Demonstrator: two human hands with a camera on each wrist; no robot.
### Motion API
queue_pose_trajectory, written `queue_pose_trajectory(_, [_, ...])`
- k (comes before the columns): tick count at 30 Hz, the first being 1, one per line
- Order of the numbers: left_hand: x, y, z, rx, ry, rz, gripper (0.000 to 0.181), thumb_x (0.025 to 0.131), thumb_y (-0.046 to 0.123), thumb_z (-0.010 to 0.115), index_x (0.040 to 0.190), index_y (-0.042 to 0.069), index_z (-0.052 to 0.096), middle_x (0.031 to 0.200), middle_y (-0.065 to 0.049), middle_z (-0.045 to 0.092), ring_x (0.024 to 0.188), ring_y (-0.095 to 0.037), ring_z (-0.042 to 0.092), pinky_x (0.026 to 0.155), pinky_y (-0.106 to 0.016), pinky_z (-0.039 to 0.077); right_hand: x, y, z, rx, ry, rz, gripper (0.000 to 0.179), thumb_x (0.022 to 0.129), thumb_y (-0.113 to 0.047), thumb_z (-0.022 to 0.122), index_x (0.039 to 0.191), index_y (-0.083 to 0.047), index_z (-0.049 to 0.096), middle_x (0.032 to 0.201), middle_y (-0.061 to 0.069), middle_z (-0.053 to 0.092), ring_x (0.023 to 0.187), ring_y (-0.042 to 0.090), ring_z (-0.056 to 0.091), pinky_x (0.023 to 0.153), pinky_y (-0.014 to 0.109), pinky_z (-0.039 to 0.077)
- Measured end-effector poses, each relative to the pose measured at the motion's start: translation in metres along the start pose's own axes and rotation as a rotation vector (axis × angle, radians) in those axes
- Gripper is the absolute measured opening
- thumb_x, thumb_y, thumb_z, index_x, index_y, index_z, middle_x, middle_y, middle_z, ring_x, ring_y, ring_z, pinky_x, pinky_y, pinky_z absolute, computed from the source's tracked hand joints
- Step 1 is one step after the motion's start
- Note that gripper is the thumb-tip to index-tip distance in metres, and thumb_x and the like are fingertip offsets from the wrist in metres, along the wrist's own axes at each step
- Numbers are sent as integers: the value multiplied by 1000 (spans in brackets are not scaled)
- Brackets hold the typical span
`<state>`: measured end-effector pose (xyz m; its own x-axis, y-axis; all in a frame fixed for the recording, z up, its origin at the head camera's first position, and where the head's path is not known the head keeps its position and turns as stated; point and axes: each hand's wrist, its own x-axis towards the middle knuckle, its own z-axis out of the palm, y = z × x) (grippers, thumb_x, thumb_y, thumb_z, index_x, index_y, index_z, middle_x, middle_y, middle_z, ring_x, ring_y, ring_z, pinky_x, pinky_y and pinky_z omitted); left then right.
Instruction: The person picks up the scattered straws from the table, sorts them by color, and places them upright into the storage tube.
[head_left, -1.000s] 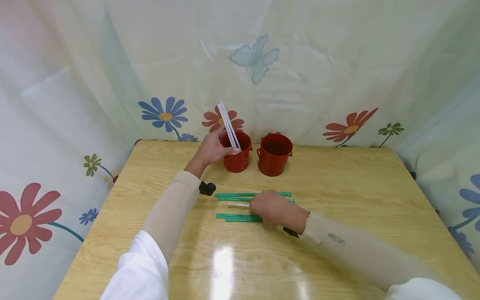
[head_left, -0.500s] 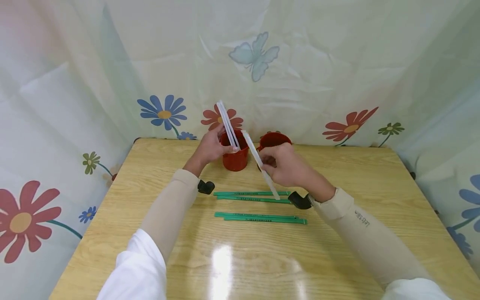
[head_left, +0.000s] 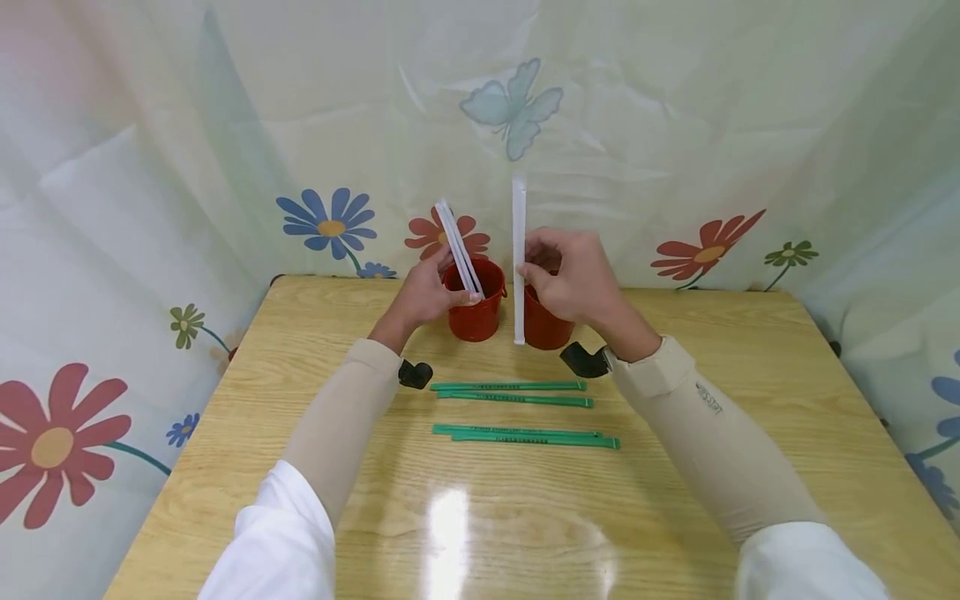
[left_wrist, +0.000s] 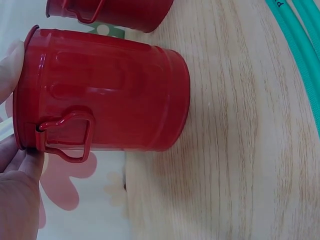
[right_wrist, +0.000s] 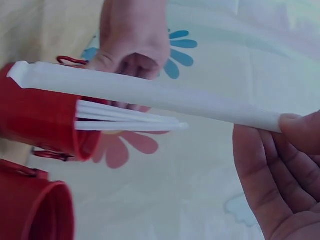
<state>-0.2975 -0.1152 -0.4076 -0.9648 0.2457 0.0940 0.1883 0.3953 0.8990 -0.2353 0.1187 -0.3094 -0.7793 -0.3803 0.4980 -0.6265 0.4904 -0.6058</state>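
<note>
My right hand [head_left: 576,271] pinches a white paper-wrapped straw [head_left: 519,312] between thumb and fingers. The straw stands upright in the head view, overlapping the left side of the right red bucket [head_left: 547,329]. With thumb and fingers at its rim, my left hand [head_left: 423,298] holds the left red bucket [left_wrist: 110,95]. Inside that bucket lean several white wrapped straws [right_wrist: 130,120], their tops sticking out above the rim. The right wrist view shows the held straw [right_wrist: 140,92] passing across in front of the left bucket [right_wrist: 45,115].
Several green wrapped straws [head_left: 517,400] with dark print lie crosswise in two groups on the wooden table [head_left: 360,508], nearer than the buckets. A flowered curtain [head_left: 615,167] hangs behind the table's back edge.
The right hand has picked up the white straw from among the green ones, raised it towards the buckets and turned it upright. The left hand stays at the left bucket.
</note>
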Motion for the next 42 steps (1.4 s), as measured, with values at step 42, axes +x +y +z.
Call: queue_pose_trajectory(42, [-4,-3,3,-34,22,31,95,88,15,84,166,21,30,163,-5,48,152,-27,44,127,-47,37,52,50,63,-135,-226,248,33,101,-13,66,128,5,70,121,21,75,107,33,73,96,46,61])
